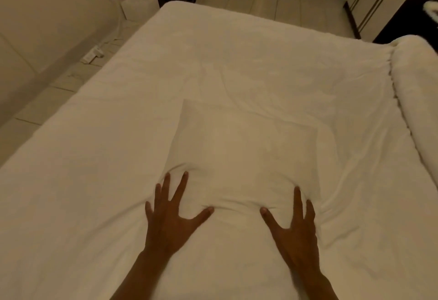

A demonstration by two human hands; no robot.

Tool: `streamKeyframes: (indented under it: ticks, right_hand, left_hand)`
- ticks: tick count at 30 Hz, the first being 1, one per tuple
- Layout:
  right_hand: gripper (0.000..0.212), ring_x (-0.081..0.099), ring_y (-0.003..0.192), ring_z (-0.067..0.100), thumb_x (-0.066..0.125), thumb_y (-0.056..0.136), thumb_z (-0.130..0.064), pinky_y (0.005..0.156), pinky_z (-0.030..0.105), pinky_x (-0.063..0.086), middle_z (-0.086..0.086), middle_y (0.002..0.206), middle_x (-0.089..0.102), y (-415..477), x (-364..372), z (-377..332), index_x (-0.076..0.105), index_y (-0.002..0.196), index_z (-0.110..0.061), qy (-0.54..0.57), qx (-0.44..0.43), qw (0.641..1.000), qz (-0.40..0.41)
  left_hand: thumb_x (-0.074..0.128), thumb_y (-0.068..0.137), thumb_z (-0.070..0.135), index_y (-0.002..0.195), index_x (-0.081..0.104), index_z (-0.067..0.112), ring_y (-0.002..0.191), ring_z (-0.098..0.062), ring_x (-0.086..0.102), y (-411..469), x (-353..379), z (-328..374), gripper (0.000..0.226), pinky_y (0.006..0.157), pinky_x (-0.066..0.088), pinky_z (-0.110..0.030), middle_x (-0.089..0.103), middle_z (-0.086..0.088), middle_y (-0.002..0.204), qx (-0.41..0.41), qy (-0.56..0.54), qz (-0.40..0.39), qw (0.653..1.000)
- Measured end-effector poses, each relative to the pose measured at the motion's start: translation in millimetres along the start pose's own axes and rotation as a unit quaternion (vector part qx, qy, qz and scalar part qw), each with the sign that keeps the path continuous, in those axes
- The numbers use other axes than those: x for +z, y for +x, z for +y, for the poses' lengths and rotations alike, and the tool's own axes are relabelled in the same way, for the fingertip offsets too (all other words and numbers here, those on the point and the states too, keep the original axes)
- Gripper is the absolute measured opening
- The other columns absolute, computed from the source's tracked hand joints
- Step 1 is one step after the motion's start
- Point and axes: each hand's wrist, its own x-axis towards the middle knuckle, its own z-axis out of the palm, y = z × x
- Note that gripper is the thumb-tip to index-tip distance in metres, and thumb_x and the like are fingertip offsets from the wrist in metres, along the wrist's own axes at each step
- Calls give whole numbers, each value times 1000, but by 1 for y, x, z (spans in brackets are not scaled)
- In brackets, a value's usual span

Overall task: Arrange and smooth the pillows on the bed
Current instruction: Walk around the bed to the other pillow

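White pillow (239, 148) lies flat mid-bed. L hand (169, 222) & R hand (292, 231) press its near edge, fingers splayed, gripping nothing.

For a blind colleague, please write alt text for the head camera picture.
Two bare hands, the left hand and the right hand, press flat with spread fingers on a white pillow lying on a white bed. Tiled floor lies beyond.

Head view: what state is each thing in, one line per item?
Pillow: lying flat on the bed, creased near the hands.
Left hand: open, fingers spread, pressing on the pillow.
Right hand: open, fingers spread, pressing on the pillow.
Bed sheet: wrinkled.
Rolled duvet: bunched along the bed's right edge.
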Motion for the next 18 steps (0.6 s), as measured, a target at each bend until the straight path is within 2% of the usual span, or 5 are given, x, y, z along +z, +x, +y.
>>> streamKeyframes:
  ticks: [3,6,10,14,18]
  right_hand:
    - [104,19,149,35,41,71,-92,120,53,23,13,164,13,-6,-3,-8,-3,154,-48,-41,-5,998,46]
    - [82,7,152,32,38,90,-71,123,50,11,12,166,7,-2,3,-32,0,157,-41,-35,-73,989,121]
    - [67,-6,154,27,28,99,-62,124,47,-2,8,167,-2,11,31,-63,-2,156,-44,-99,-177,977,70]
    - [68,-1,154,30,21,95,-71,123,51,2,8,167,4,20,25,-40,4,156,-44,-126,-134,980,75]
    - [81,14,149,41,23,82,-87,117,59,23,6,166,2,27,-1,-21,0,152,-54,-79,-32,996,24]
  left_hand:
    - [30,73,92,149,-9,54,152,-25,2,-4,-7,3,94,120,6,-56,-4,3,165,-3,11,4,1000]
    - [27,94,64,153,0,46,152,-18,-1,11,-6,44,67,122,3,-50,-2,4,166,89,-31,80,992]
    - [25,100,53,153,3,46,152,-14,-4,28,12,70,58,121,5,-55,-4,6,165,177,17,29,984]
    - [18,96,67,152,0,49,152,-19,-4,27,11,25,62,118,2,-62,-5,8,165,101,56,1,993]
    - [12,91,72,152,-2,49,150,-32,10,42,-11,3,67,116,11,-62,2,0,166,-38,67,-34,996]
